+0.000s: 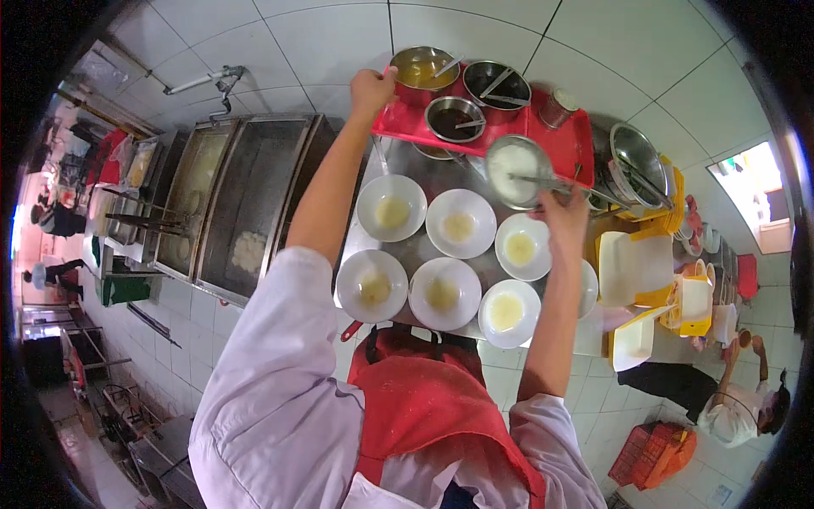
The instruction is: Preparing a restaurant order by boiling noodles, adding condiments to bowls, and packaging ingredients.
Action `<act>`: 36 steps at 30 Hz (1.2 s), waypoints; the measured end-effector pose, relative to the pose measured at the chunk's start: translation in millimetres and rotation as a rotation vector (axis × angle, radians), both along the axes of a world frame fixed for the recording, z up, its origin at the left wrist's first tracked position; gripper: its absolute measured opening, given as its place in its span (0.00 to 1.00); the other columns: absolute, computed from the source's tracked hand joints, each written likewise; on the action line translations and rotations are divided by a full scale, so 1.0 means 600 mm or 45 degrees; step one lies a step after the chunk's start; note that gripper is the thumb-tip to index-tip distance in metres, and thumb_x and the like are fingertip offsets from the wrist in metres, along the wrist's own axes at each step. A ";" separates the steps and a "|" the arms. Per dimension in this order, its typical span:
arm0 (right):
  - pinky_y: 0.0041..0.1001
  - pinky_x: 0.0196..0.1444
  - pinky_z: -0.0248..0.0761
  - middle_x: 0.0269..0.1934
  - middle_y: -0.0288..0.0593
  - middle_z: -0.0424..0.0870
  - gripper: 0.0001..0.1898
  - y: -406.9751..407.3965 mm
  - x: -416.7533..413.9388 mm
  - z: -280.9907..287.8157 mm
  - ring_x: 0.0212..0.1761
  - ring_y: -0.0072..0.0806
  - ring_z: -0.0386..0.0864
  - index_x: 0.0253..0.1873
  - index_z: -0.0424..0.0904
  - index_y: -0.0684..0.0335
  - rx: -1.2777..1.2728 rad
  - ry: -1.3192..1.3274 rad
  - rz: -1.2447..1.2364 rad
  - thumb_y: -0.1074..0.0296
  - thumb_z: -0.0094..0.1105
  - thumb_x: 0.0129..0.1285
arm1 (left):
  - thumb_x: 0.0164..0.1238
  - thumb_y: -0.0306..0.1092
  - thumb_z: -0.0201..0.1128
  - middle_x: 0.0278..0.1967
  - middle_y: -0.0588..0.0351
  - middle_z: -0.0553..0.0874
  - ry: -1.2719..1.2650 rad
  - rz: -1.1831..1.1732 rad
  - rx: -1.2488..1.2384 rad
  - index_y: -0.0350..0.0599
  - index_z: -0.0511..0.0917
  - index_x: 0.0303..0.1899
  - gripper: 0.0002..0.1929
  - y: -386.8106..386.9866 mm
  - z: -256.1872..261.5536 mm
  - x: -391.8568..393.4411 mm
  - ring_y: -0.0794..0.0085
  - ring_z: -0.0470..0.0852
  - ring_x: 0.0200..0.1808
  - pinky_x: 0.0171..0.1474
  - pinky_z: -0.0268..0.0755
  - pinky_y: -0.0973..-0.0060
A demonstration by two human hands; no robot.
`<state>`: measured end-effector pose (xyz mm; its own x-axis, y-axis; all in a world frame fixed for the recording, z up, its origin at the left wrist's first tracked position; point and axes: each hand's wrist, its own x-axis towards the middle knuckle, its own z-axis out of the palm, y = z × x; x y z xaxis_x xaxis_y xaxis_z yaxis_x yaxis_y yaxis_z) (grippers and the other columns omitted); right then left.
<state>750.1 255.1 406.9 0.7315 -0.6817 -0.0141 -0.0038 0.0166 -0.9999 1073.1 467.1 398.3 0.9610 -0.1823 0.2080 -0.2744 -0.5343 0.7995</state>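
My left hand (374, 92) grips the left edge of a red plastic tray (397, 124), beside a metal pot of yellow liquid (420, 73). My right hand (565, 213), blurred, holds a metal spoon (540, 181) over a steel bowl of white granular stuff (514, 162). Below the hands, several white bowls (367, 197) stand in two rows, each with a little pale yellow content at the bottom. My right forearm partly covers one white bowl (588, 289) at the right. A pot of dark sauce (489, 73) and a smaller bowl of dark liquid (453, 121) sit in the tray.
A tin can (558, 108) stands at the tray's right end. Farther right are a large steel bowl (636, 153) and yellow-and-white containers (636, 264). At left are steel cooking tanks (254, 184). A person (731, 407) stands at right, near a red crate (642, 452).
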 end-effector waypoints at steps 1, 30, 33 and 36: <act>0.26 0.24 0.80 0.32 0.47 0.83 0.18 0.038 0.008 -0.001 0.24 0.27 0.81 0.52 0.67 0.68 0.045 0.024 0.093 0.82 0.60 0.58 | 0.68 0.49 0.60 0.20 0.49 0.84 -0.238 0.146 0.039 0.33 0.81 0.24 0.25 0.032 -0.006 -0.028 0.64 0.88 0.23 0.30 0.78 0.64; 0.37 0.39 0.74 0.31 0.54 0.85 0.12 0.293 0.124 -0.148 0.32 0.43 0.84 0.40 0.85 0.64 -0.712 0.355 0.784 0.61 0.64 0.63 | 0.80 0.51 0.42 0.34 0.42 0.84 0.724 0.009 -0.787 0.38 0.69 0.60 0.24 0.270 -0.131 -0.362 0.62 0.84 0.18 0.15 0.79 0.71; 0.36 0.40 0.74 0.30 0.52 0.86 0.12 0.301 0.135 -0.157 0.32 0.40 0.84 0.40 0.85 0.65 -0.576 0.443 0.839 0.60 0.65 0.63 | 0.80 0.51 0.42 0.34 0.42 0.83 0.719 0.012 -0.723 0.37 0.69 0.60 0.25 0.271 -0.114 -0.361 0.62 0.84 0.18 0.16 0.79 0.71; 0.36 0.39 0.75 0.30 0.51 0.86 0.13 0.288 0.146 -0.187 0.31 0.37 0.84 0.40 0.86 0.65 -0.490 0.387 0.859 0.59 0.65 0.63 | 0.80 0.50 0.42 0.33 0.41 0.83 0.705 0.057 -0.670 0.36 0.69 0.59 0.25 0.280 -0.120 -0.355 0.62 0.84 0.19 0.16 0.79 0.70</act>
<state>837.9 427.8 294.7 0.9866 -0.0958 -0.1322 -0.1608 -0.4287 -0.8890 860.0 635.2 326.4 0.9545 -0.1507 -0.2573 0.2532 -0.0462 0.9663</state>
